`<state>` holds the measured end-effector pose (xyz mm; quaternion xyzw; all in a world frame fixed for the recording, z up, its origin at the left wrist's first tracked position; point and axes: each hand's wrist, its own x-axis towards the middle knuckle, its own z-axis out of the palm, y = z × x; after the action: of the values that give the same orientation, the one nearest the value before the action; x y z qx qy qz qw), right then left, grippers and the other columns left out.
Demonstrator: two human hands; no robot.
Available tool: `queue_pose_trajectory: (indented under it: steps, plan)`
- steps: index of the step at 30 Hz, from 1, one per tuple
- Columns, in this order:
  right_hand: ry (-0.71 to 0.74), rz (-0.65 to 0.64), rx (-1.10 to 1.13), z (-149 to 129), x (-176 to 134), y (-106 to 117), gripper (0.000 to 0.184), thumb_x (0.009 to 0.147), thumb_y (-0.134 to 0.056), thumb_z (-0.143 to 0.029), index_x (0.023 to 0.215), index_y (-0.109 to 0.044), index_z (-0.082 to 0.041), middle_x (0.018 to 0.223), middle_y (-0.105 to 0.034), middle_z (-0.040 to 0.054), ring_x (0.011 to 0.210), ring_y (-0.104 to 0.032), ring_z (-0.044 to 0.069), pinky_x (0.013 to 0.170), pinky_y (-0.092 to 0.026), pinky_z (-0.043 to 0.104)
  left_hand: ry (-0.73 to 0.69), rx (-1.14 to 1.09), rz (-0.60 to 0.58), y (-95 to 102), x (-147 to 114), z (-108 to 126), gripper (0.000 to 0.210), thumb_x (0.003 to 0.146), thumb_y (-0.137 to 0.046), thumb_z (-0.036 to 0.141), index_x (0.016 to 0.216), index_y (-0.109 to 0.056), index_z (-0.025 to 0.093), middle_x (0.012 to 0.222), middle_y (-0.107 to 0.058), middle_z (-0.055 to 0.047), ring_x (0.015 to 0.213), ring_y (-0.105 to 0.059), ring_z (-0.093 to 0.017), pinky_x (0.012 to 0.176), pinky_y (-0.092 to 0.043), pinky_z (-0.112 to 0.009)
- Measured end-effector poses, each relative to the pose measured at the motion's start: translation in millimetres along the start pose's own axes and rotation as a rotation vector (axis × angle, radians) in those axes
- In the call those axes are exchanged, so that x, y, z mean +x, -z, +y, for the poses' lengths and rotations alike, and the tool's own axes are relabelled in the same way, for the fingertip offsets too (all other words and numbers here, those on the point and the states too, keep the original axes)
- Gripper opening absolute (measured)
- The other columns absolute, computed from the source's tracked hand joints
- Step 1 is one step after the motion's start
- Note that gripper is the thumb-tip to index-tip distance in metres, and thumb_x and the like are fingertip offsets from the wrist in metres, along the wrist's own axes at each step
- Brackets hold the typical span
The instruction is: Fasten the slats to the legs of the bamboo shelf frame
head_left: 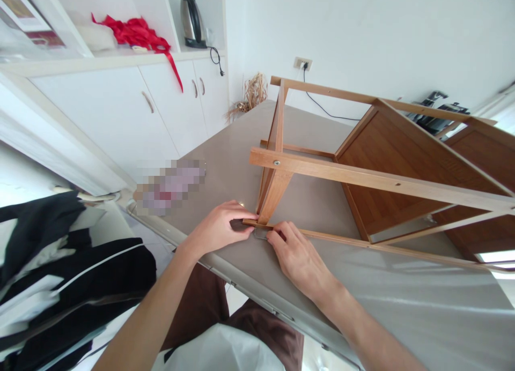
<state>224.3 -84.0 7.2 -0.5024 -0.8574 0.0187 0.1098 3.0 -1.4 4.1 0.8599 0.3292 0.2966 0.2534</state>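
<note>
A wooden shelf frame (322,170) lies on its side on the table, with its slatted panels toward the right. My left hand (219,226) pinches the near end of its lowest rail (250,222), thumb below and fingers above. Just to the right, my right hand (295,253) is closed at the same joint, its fingertips on a thin bent metal piece that looks like a hex key (260,234). A crosspiece (276,197) rises from this joint to the upper rail, where a round screw head (277,162) shows.
The frame stands on a grey-topped table (225,172). A blurred-out item (171,188) lies at its left edge. Dark clothes (100,285) hang at lower left. Behind are white cabinets (112,108), red ribbon (139,33), a kettle (192,22) and a wall socket (302,64) with a cord.
</note>
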Motion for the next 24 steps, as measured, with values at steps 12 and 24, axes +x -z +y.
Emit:
queue_pose_trajectory:
  steps: [12, 24]
  plan:
    - [0.059, 0.038, 0.143, 1.2, 1.2, -4.6, 0.018, 0.104, -0.037, -0.018, 0.097, -0.053, -0.019, 0.094, -0.058, 0.0055, 0.089, -0.054, 0.02, 0.08, -0.047, 0.035, -0.02, -0.012, 0.004, -1.0, 0.1, -2.5, 0.019, 0.087, -0.066, 0.022, 0.104, -0.074, 0.022, 0.091, -0.074, -0.003, 0.085, -0.062, -0.018, 0.081, -0.05, -0.031]
    - [0.044, 0.187, 0.187, -2.9, 2.3, -0.6, 0.013, 0.102, -0.041, -0.015, 0.104, -0.054, -0.017, 0.095, -0.055, 0.007, 0.087, -0.055, 0.019, 0.08, -0.05, 0.034, -0.008, -0.006, 0.006, -1.5, 0.4, -2.0, 0.021, 0.086, -0.067, 0.021, 0.105, -0.074, 0.023, 0.092, -0.075, -0.002, 0.087, -0.063, -0.018, 0.084, -0.05, -0.031]
